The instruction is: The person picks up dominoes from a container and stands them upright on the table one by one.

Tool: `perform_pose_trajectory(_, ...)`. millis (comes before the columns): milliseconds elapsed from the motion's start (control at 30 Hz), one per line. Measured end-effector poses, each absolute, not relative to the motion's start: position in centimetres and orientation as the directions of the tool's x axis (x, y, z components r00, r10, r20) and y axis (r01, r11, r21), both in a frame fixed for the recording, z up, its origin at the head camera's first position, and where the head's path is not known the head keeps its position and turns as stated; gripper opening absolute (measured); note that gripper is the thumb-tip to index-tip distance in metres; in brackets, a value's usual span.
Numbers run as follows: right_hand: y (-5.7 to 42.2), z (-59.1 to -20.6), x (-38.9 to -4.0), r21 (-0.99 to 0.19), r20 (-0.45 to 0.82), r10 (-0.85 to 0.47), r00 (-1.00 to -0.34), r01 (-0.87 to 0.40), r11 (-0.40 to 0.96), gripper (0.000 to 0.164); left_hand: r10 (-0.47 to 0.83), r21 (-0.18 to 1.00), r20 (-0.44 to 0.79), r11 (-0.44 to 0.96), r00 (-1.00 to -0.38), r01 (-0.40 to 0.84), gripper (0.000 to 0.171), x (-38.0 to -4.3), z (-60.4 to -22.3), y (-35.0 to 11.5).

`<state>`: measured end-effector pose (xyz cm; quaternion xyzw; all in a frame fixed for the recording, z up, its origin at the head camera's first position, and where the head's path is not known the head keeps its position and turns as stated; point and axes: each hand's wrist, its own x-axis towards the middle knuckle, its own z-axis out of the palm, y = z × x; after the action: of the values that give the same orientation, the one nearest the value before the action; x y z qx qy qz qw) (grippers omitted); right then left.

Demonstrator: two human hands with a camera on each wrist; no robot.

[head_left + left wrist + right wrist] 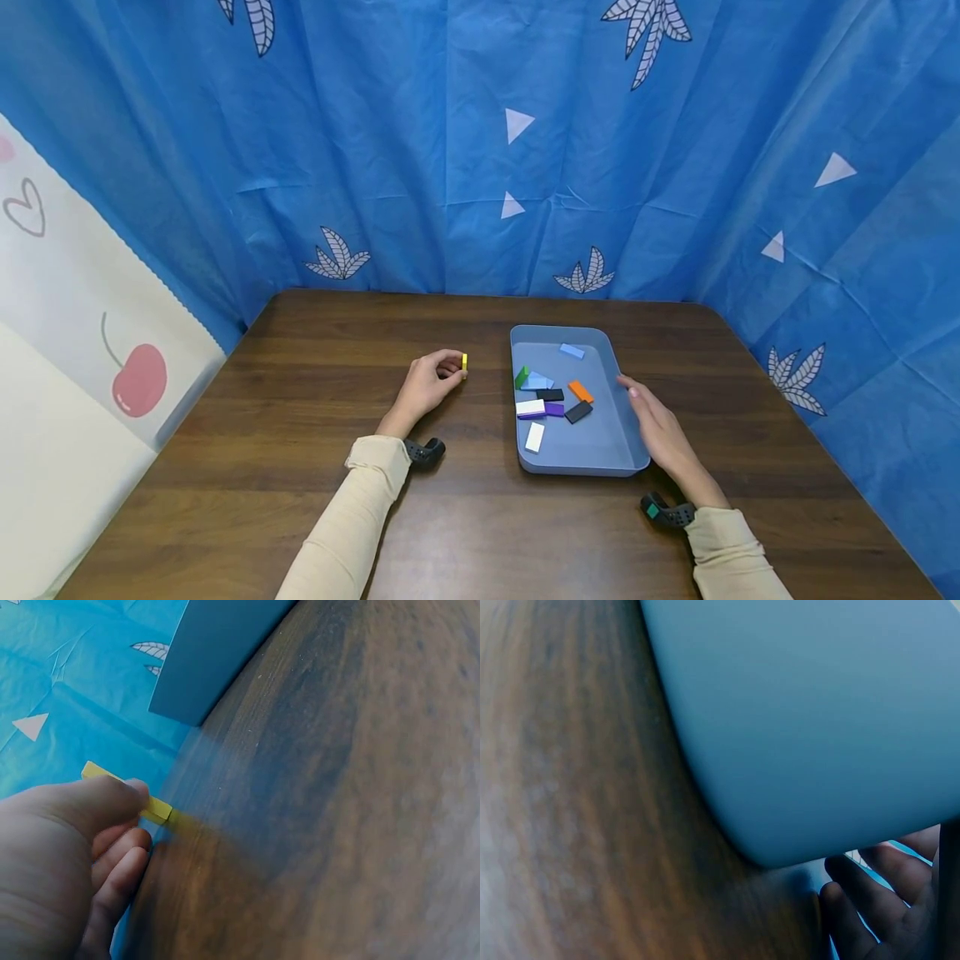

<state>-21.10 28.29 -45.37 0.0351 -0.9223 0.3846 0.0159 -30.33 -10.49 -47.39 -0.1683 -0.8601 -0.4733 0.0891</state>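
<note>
Between thumb and fingers, my left hand [429, 385] pinches a small yellow block [464, 362], left of the blue tray [626, 442]. The left wrist view has the same yellow block [157, 811] sticking out past the thumb tip, close over the table. Along the tray's right wall lies my right hand [658, 427], its fingers fairly straight and the fingertips right at the rim. In the right wrist view those fingers [874, 896] show beyond the tray's outer wall [817, 735], partly hidden by it.
Inside the tray lie several blocks: a green one [522, 377], an orange one [581, 391], a light blue one [572, 351], a white one [535, 437], and black and purple ones. A blue curtain [450, 150] hangs behind the wooden table [480, 517].
</note>
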Motion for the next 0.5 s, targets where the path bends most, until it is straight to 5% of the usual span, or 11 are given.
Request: perform_pose_trajectory(500,28.43,-45.38,-21.09,-0.705,0.070,-0.063,-0.996,-0.094,0.703,0.068,0.180,0.778,0.259,0.544,-0.949,0.315,0.026,-30.67,-47.18,-10.09)
